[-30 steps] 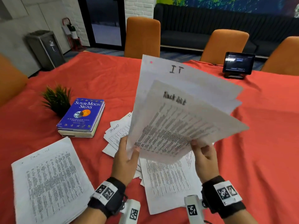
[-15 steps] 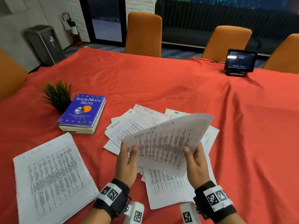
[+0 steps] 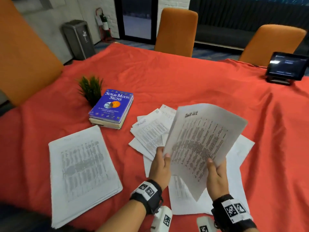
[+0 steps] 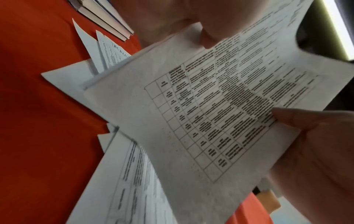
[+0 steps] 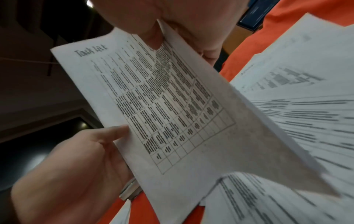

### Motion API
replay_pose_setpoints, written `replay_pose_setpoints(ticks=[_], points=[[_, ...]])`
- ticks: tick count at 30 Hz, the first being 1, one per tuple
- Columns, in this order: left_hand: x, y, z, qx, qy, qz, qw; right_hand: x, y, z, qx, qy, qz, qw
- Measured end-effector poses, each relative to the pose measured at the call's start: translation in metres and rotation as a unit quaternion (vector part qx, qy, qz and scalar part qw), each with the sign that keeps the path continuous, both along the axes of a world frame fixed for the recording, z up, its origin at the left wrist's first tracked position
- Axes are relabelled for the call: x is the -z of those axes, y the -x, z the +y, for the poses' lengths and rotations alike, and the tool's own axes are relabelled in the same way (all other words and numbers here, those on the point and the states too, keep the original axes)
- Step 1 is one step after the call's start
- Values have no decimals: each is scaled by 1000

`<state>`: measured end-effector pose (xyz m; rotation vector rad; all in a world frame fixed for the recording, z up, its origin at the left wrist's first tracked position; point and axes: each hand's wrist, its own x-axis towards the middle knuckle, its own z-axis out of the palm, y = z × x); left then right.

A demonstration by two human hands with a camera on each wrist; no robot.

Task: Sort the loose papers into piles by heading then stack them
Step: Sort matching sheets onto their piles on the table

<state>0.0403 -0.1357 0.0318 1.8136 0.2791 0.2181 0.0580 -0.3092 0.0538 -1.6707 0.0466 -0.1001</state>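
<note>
A: Head cam?
B: Both hands up w/ one sheet (image 3: pixel 200 144) headed "Task List", tilted above the loose papers (image 3: pixel 150 131) on the red desk (image 3: pixel 184 81). Left hand (image 3: pixel 160 166) pinches its left edge, right hand (image 3: pixel 215 176) its lower right edge, thumbs on top. Sorted pile (image 3: pixel 83 169) lies flat, well to the left; blue book (image 3: pixel 112 108) and small plant (image 3: pixel 91 89) beyond it, tablet (image 3: pixel 287 67) far right.
A: Left wrist?
B: Thumb of left hand (image 4: pixel 206 36) presses the sheet (image 4: pixel 191 113); right hand (image 4: pixel 316 144) grips the opp. edge. Loose papers (image 4: pixel 124 181) below.
A: Right wrist?
B: Right hand (image 5: pixel 153 33) thumb over the sheet (image 5: pixel 162 106), fingers behind; left hand (image 5: pixel 76 163) holds the other side. Heading readable, rest blurry.
</note>
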Motion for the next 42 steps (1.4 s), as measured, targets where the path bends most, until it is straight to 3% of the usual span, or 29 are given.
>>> replay_pose_setpoints(ticks=[8, 16, 20, 26, 33, 42], points=[[2, 33, 80, -125, 86, 48, 987, -14, -12, 63, -87, 34, 51, 994], [34, 75, 112, -95, 39, 201, 974, 12, -7, 118, -175, 132, 84, 972], [30, 78, 125, -137, 48, 210, 967, 10, -8, 132, -180, 137, 98, 969], [12, 92, 176, -200, 73, 201, 956, 7, -15, 136, -225, 103, 186, 951], [43, 119, 272, -327, 83, 199, 920, 11, -6, 135, -273, 95, 231, 929], [69, 138, 317, -321, -12, 333, 886, 40, -3, 89, -234, 147, 246, 929]])
